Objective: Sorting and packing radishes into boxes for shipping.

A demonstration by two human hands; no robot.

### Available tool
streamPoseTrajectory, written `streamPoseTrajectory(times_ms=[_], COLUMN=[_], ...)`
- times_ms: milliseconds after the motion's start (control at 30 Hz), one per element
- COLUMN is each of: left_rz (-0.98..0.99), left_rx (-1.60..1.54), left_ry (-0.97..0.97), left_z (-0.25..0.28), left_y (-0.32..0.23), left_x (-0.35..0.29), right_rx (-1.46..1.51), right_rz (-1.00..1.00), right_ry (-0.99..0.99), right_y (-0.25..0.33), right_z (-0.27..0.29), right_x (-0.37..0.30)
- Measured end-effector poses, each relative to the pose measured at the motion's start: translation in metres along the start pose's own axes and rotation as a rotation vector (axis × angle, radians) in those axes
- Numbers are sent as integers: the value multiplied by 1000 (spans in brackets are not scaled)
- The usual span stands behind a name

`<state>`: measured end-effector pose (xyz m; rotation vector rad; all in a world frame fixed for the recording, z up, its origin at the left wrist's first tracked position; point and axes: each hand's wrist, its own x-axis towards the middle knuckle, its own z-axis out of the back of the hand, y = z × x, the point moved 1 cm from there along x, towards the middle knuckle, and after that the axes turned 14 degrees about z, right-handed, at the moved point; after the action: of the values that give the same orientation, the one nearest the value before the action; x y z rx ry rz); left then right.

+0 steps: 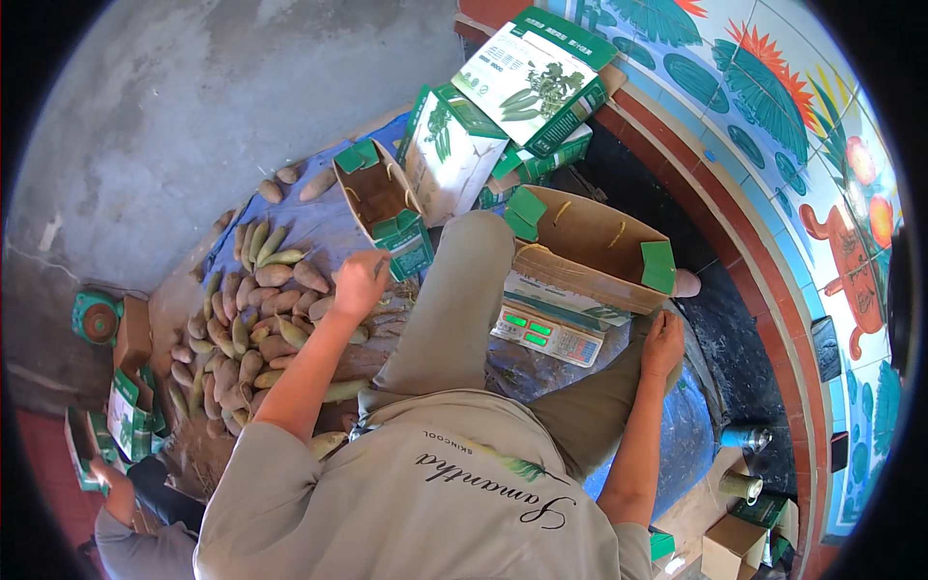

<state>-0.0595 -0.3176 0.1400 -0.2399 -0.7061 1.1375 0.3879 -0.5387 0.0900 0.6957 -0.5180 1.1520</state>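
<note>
My left hand (362, 284), its fingers curled, is beside a small open carton (372, 198) with green flaps; what it holds, if anything, is hidden. A larger open cardboard carton (580, 266) with green end flaps and yellow cord handles rests on a digital scale (549, 338) with lit green displays. My right hand (663, 346) is closed near this carton's lower right corner, above my thigh. I cannot make out anything between its fingers. To the left of my left hand lies a heap of long root vegetables (253, 333), some green, some brownish.
White-and-green printed cartons (532, 82) are stacked at the back, beside a painted tile wall (773, 126). A blue tarp (314, 232) lies under part of the heap. Another person's arm (118, 495) reaches toward cartons at lower left. Cans (742, 485) stand at right.
</note>
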Motion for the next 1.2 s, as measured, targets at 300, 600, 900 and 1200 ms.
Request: streamPoseTrajectory(times_ms=[300, 600, 900, 1200], left_rz=[481, 646, 643, 767], left_rx=[454, 519, 512, 569], left_ry=[417, 966, 1045, 1243], left_z=[-40, -78, -102, -117], left_y=[97, 191, 250, 248], left_x=[-87, -179, -254, -290], right_rx=[-25, -74, -138, -189], right_rz=[17, -22, -8, -6], right_ry=[1, 62, 97, 219], right_y=[2, -5, -6, -5], right_z=[-2, 5, 10, 4], right_x=[-2, -15, -27, -27])
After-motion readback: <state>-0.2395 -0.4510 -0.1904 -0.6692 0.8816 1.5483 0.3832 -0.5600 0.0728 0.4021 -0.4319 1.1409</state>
